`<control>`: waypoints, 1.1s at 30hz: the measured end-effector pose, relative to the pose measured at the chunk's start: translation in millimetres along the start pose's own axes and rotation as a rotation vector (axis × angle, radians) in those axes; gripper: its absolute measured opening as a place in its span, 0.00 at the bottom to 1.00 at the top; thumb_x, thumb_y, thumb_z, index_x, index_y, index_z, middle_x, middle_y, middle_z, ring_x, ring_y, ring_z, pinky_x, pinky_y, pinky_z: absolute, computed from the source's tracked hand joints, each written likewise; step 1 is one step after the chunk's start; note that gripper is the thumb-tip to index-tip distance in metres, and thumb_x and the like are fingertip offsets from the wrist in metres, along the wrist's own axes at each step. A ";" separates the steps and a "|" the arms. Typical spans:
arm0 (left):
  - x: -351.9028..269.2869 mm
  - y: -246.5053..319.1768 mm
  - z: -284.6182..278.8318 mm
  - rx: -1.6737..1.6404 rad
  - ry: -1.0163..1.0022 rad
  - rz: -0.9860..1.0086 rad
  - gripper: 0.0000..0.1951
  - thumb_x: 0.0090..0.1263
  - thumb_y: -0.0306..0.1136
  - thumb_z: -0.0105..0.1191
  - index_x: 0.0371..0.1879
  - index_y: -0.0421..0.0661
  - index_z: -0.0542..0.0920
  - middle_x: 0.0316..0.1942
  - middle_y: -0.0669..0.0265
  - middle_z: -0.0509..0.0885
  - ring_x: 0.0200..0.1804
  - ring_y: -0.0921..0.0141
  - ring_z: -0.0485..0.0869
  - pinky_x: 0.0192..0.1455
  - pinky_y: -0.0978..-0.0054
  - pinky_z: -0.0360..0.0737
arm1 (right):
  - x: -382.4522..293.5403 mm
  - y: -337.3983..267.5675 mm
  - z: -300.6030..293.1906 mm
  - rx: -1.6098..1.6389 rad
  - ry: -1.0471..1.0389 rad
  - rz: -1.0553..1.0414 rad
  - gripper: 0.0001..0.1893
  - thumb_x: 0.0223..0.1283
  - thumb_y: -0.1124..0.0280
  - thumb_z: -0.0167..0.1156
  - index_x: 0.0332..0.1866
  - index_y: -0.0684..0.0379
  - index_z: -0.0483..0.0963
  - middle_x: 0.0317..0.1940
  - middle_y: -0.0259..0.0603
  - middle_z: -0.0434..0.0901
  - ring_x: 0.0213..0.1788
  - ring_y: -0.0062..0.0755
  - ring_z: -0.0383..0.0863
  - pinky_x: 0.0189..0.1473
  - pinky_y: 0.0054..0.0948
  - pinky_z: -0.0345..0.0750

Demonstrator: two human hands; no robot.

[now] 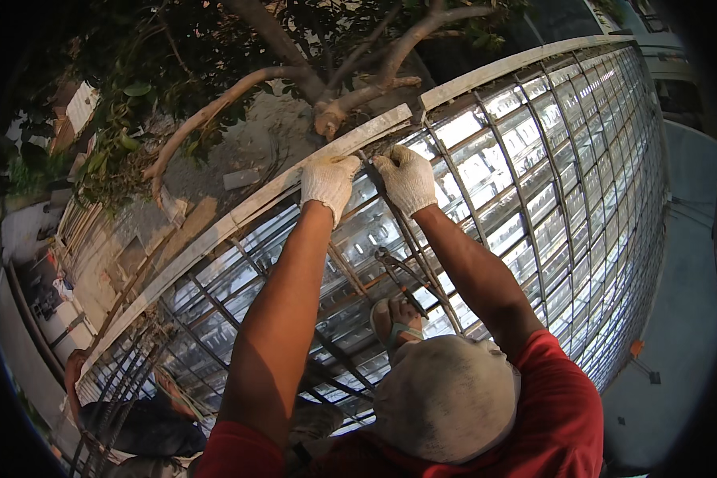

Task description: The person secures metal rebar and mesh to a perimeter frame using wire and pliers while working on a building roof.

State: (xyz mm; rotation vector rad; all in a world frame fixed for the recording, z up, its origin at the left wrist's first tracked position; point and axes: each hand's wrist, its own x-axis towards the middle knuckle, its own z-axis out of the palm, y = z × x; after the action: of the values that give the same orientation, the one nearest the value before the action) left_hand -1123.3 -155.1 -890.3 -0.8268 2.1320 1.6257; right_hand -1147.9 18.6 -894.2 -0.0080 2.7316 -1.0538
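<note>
White knit gloves cover both hands. My left hand point(330, 179) is at the inner side of the edge board, its fingers curled near the end of a rebar. Close on its right, my right hand point(405, 178) is curled at the same bar end; whether either holds anything thin cannot be made out. Between and below them, a steel reinforcing bar point(401, 224) runs down over corrugated metal decking point(358, 242). A pair of long-handled pincers point(399, 273) lies on the bars, near a sandalled foot point(394, 319).
A wooden edge board point(269, 194) borders the deck, with a drop and tree branches point(227, 95) beyond. A rebar grid point(532, 155) spreads right. Another person's legs point(149, 424) and upright rebars point(116, 388) are at lower left. A capped head point(445, 397) fills the lower centre.
</note>
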 end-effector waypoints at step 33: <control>-30.9 -24.8 16.6 -0.101 0.093 0.313 0.17 0.76 0.40 0.65 0.56 0.41 0.89 0.49 0.52 0.93 0.51 0.56 0.92 0.57 0.64 0.86 | 9.0 -1.8 -34.6 -0.156 -0.197 -0.512 0.18 0.66 0.67 0.72 0.61 0.48 0.86 0.50 0.41 0.89 0.49 0.46 0.90 0.50 0.41 0.87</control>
State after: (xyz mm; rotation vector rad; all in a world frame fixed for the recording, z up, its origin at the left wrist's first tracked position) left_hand -1085.1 -136.2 -896.0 -0.6326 2.3563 1.8940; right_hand -1163.7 39.5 -869.8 -0.8256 2.6772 -0.8827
